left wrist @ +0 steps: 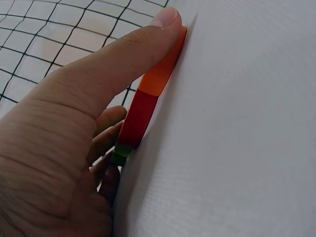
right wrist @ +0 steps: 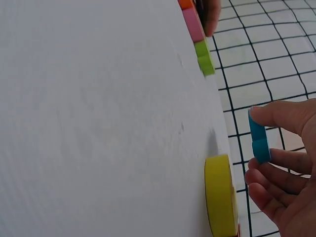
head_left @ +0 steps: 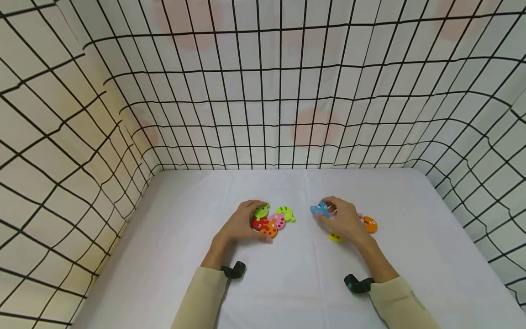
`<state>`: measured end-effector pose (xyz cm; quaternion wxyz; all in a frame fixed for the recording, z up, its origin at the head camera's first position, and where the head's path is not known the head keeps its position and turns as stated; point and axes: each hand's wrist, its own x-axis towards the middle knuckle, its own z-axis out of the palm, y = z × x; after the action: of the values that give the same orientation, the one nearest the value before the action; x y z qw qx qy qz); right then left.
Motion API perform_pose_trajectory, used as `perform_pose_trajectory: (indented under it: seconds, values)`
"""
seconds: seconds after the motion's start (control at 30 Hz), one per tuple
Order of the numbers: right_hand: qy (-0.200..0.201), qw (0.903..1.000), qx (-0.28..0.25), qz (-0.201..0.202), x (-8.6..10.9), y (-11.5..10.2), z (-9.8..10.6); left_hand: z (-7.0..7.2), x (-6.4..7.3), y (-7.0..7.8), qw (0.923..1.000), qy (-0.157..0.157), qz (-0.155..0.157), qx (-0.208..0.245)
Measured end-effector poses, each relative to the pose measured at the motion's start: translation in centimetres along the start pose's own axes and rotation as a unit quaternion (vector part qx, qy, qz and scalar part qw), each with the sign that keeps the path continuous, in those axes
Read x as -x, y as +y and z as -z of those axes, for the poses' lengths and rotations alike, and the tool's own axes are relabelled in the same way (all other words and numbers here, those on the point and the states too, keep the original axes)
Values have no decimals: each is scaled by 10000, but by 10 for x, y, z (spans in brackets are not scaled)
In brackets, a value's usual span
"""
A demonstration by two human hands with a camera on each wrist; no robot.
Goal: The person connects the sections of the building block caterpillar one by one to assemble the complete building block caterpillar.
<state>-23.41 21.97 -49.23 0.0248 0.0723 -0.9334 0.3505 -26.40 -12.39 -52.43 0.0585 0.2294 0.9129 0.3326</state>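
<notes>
In the head view, my left hand (head_left: 238, 224) holds a row of joined puzzle pieces on the table between thumb and fingers. The row has a green smiling head (head_left: 261, 210), a red piece (head_left: 258, 224) marked 2, an orange piece (head_left: 270, 229) marked 3, a pink piece (head_left: 278, 221) and a lime green piece (head_left: 286, 213). The left thumb lies along the orange piece's side (left wrist: 165, 66). My right hand (head_left: 344, 220) pinches a blue puzzle piece (head_left: 318, 209), and the right wrist view shows this blue piece (right wrist: 259, 136) raised off the table.
Under and beside the right hand lie a yellow piece (head_left: 334, 237) and an orange piece (head_left: 370, 224) marked 10, with a pinkish piece partly hidden. White cloth covers the table (head_left: 287, 288). Black netting (head_left: 281, 96) stands at the back and both sides.
</notes>
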Motion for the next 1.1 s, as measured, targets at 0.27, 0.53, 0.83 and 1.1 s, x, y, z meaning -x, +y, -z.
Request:
perform_pose_trajectory:
  seconds: [0.27, 0.53, 0.83, 1.1]
  values:
    - [-389, 9992, -125, 19, 0, -24, -14, 0, 1, -1, 10000, 31, -58, 25]
    - [-692, 9971, -162, 272, -3, -39, -32, -1, 1, -3, 10000, 18, -38, 20]
    - [-856, 9961, -171, 160, -2, -46, -42, -3, 0, -3, 9999, 68, -98, 42]
    - [-975, 9950, -204, 123, -5, -48, -46, -2, 2, -1, 9999, 76, -47, 81]
